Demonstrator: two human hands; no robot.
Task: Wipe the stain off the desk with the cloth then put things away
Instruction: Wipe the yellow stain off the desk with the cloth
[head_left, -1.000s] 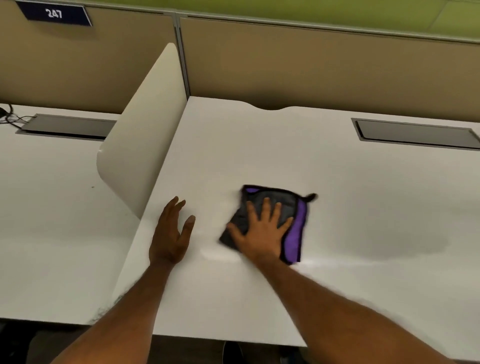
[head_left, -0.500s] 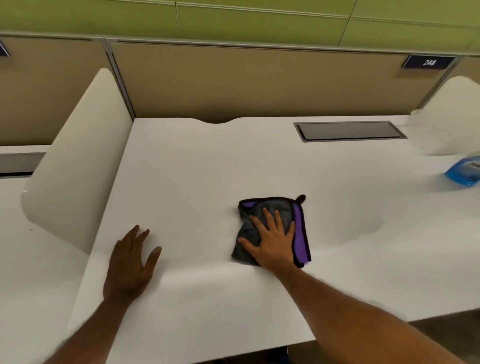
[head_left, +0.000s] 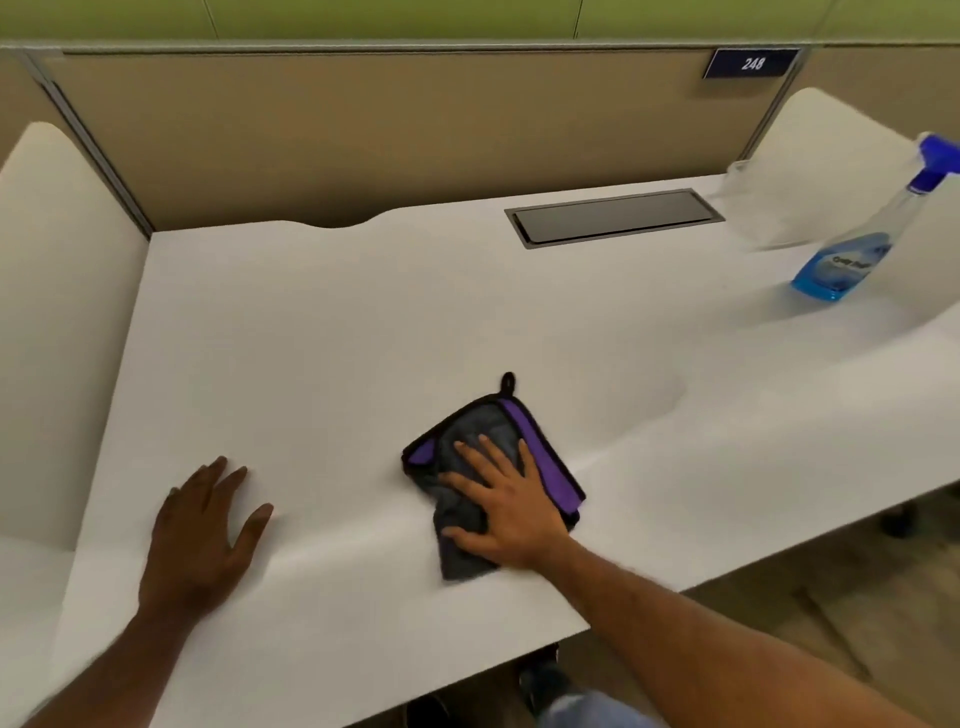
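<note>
A grey cloth with purple trim and a black hanging loop lies on the white desk, near its front edge. My right hand presses flat on the cloth's near half, fingers spread. Resting flat on the bare desk to the left is my left hand, holding nothing. A clear spray bottle of blue liquid with a blue trigger stands at the far right of the desk. I see no distinct stain on the desk.
A dark cable hatch is set into the desk at the back. White side dividers stand at the left and at the right. A tan partition with a "248" label closes the back.
The view has swung right, so the spray bottle is now fully in sight. My right hand has pushed the cloth on the desk, turning and bunching it. My left hand stays flat.
</note>
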